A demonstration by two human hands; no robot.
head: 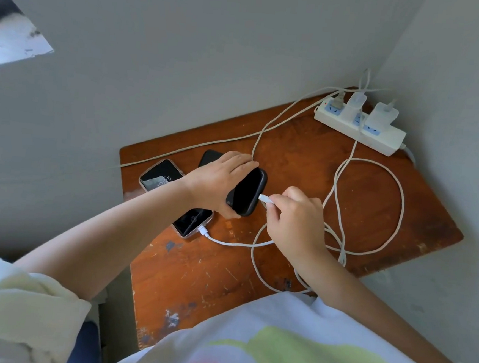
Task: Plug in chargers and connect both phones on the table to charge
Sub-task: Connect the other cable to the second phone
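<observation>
Right hand (294, 220) pinched the white cable plug (266, 198) right at the black phone (247, 192), which the left hand (218, 183) gripped above the table (373, 209); second phone (192, 222) lay plugged near-left.

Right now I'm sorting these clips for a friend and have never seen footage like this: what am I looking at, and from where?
There is no machine here. One wide-angle camera worn on a person's head looks down at their own bare hands over a worn wooden table set in a corner. The left hand grips a black phone, lifted off the table. The right hand pinches a white cable plug at that phone's end; whether it is seated I cannot tell. A second phone lies below with a white cable already attached. A phone with a lit screen lies further left. A white power strip at the back holds plugged-in chargers.
</observation>
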